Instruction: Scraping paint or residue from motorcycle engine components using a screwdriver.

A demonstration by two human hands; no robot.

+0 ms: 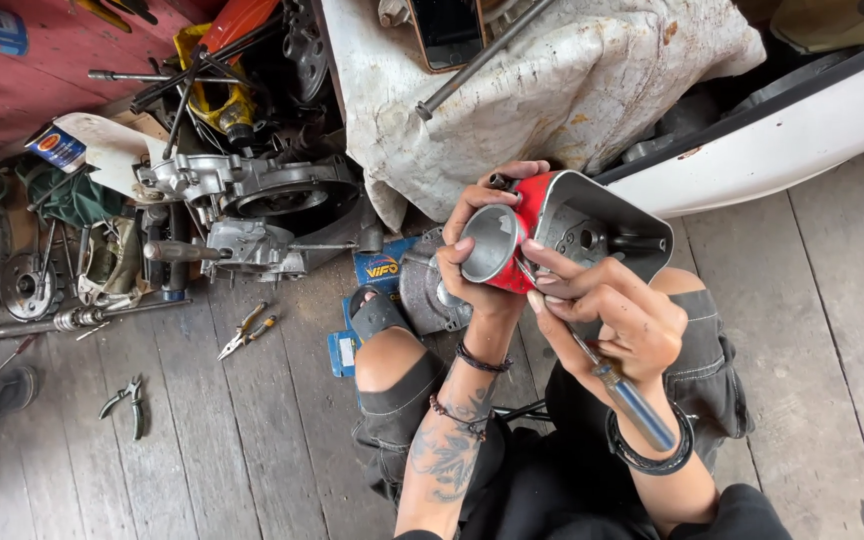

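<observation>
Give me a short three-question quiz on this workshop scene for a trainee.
1. True or false: the left hand grips the round open end of the red housing.
2. Which tool does the right hand hold against the housing? A) hammer B) screwdriver C) paintbrush
3. Fill in: on the wooden floor to the person's left lie two pairs of ____, near the engine case.

Key
1. True: its fingers wrap the round opening.
2. B: its shaft runs up to the housing, and its handle sticks out below the hand.
3. Pliers: one dark pair, and one yellow-handled pair nearer the engine case.
</observation>
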